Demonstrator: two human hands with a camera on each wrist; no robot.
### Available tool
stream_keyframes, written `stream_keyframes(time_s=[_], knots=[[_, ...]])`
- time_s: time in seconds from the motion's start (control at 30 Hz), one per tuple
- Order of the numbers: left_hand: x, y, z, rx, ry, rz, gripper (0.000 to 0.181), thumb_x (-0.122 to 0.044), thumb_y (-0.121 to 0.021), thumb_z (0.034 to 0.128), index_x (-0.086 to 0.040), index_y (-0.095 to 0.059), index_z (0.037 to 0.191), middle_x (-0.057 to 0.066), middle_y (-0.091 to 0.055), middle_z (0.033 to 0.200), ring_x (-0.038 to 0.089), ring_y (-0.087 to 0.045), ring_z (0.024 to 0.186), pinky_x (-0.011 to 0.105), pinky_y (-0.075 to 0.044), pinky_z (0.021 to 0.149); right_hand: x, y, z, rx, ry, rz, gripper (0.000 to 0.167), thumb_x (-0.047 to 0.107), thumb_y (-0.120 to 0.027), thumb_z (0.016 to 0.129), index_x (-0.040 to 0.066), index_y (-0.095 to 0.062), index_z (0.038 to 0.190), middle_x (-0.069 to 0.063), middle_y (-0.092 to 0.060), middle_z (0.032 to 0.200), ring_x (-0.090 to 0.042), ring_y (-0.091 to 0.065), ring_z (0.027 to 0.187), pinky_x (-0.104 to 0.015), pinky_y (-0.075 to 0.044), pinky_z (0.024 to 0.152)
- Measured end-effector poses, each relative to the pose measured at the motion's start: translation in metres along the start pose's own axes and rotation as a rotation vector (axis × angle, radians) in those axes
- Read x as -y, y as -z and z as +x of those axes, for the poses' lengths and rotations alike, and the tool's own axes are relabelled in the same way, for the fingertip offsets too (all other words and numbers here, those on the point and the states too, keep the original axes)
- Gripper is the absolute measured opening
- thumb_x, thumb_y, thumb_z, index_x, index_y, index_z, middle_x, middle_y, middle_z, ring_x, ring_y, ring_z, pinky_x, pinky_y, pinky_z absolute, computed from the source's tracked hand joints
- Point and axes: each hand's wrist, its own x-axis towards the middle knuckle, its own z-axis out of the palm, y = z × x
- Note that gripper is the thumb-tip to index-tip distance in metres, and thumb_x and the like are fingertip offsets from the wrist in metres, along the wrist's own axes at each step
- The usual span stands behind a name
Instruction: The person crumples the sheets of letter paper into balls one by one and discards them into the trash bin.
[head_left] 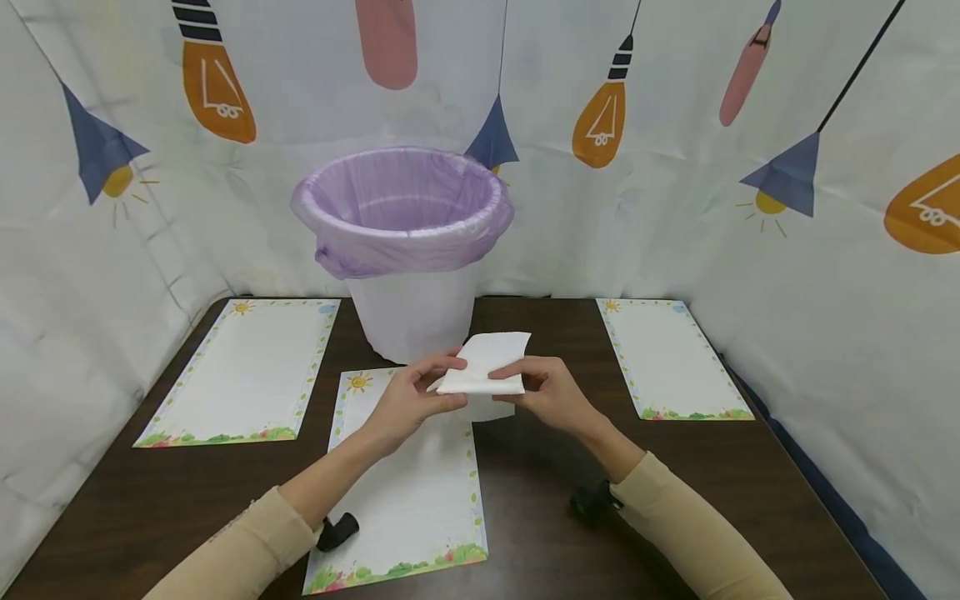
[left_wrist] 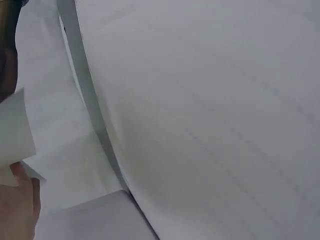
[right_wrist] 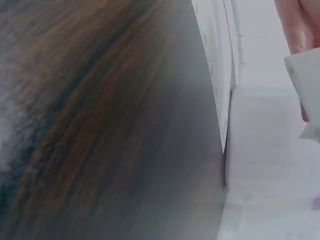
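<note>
Between both hands, above the table and in front of the bin, a folded white sheet of paper (head_left: pixel 487 358) is held up. My left hand (head_left: pixel 420 392) pinches its left side, thumb below and fingers at the upper edge. On its right side my right hand (head_left: pixel 547 387) grips the paper, with the index finger lying across the top. A lower flap of the sheet hangs under the fold. In the left wrist view the paper (left_wrist: pixel 15 130) and part of the left hand (left_wrist: pixel 17 210) show at the left edge. The right wrist view catches the paper (right_wrist: pixel 307 80) at its right edge.
A white bin (head_left: pixel 412 308) with a purple liner (head_left: pixel 408 250) stands at the back. Bordered sheets lie at left (head_left: pixel 240 375), at right (head_left: pixel 671 362) and under the left forearm (head_left: pixel 420 508) on the dark wooden table (head_left: pixel 555 517). A patterned curtain (head_left: pixel 675 83) hangs behind.
</note>
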Motion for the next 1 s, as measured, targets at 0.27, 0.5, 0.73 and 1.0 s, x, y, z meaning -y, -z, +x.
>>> stream_keyframes(time_s=[0.27,0.5,0.73,1.0], knots=[[-0.013,0.001,0.002,-0.017,-0.021,0.063,0.055,-0.009,-0.084,0.0867,-0.005,-0.06,0.136,0.007,-0.043,0.158,0.036,-0.043,0.139,0.032,-0.055,0.092,-0.009,0.001,0.005,-0.059,0.13,-0.083,0.026,-0.028,-0.068,0.081,-0.013,-0.075,0.1,-0.017,-0.07,0.079,-0.014,-0.045,0.059,-0.025,-0.042,0.055],[-0.016,-0.001,0.001,0.023,0.013,-0.029,0.084,-0.003,-0.082,0.0863,-0.011,-0.038,0.157,0.009,-0.033,0.159,0.033,-0.051,0.133,0.035,-0.056,0.092,-0.016,0.005,0.006,-0.062,0.137,-0.101,0.025,-0.018,-0.074,0.084,-0.001,-0.081,0.102,-0.018,-0.071,0.108,-0.027,-0.06,0.099,-0.034,-0.056,0.08],[-0.017,0.001,0.003,0.074,0.032,-0.058,0.096,0.0,-0.086,0.0811,-0.009,-0.032,0.16,0.008,-0.031,0.162,0.033,-0.044,0.139,0.034,-0.055,0.094,-0.016,0.008,0.006,0.027,0.118,-0.091,0.025,-0.015,-0.074,0.085,0.001,-0.081,0.102,-0.018,-0.07,0.115,-0.031,-0.059,0.106,-0.039,-0.056,0.084],[-0.026,0.005,0.009,0.091,-0.011,-0.042,0.089,0.005,-0.085,0.08,0.001,-0.038,0.155,0.021,-0.04,0.154,0.031,-0.056,0.127,0.034,-0.057,0.09,-0.012,0.012,0.008,0.1,0.051,-0.117,0.024,-0.02,-0.07,0.085,-0.005,-0.078,0.103,-0.019,-0.071,0.112,-0.028,-0.059,0.104,-0.038,-0.053,0.087]])
